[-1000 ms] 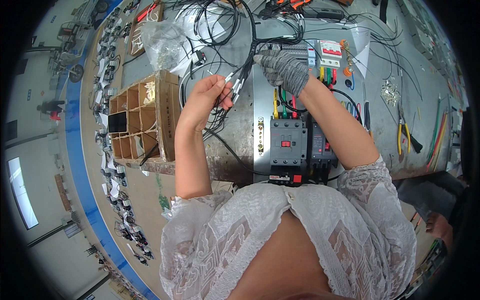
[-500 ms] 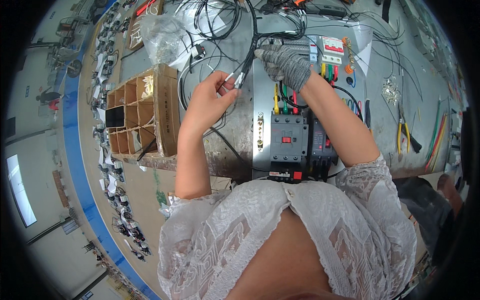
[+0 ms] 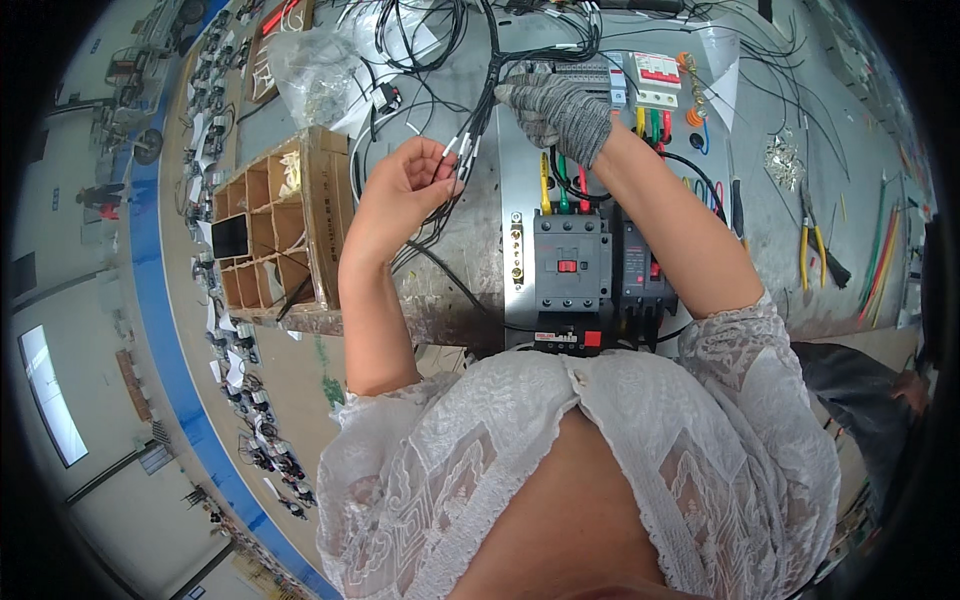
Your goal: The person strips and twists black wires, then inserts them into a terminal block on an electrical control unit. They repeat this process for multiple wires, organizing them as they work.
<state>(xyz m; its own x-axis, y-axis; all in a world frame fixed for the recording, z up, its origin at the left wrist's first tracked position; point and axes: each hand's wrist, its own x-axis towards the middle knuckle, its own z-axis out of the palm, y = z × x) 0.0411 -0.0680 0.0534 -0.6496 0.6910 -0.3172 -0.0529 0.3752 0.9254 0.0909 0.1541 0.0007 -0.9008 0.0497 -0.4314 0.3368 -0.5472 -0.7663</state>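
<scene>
My bare left hand [image 3: 408, 190] pinches black wires with white end sleeves [image 3: 464, 150] between thumb and fingers. They fan out from the lower end of a black wire bundle [image 3: 489, 85]. My right hand [image 3: 560, 112], in a grey knit glove, has its fingers curled at the bundle's right side; the thumb is mostly hidden. Below that hand, a dark grey contactor [image 3: 571, 262] sits on a metal mounting plate [image 3: 518, 160], with yellow, green and red wires at its top. Close to its right stands a black circuit breaker [image 3: 640, 265], partly behind my forearm.
A divided cardboard box [image 3: 330, 220] stands left, with a clear plastic bag [image 3: 315, 75] behind it. Coiled black wires [image 3: 425, 40] lie at the back. A red-and-white breaker [image 3: 656, 80] is on the plate. Yellow-handled pliers [image 3: 812, 255] and loose screws [image 3: 784, 160] lie right.
Both hands and the bundle have shifted slightly left in the picture. My left hand has turned a little, and the white-sleeved ends are more spread. The whole view has moved slightly.
</scene>
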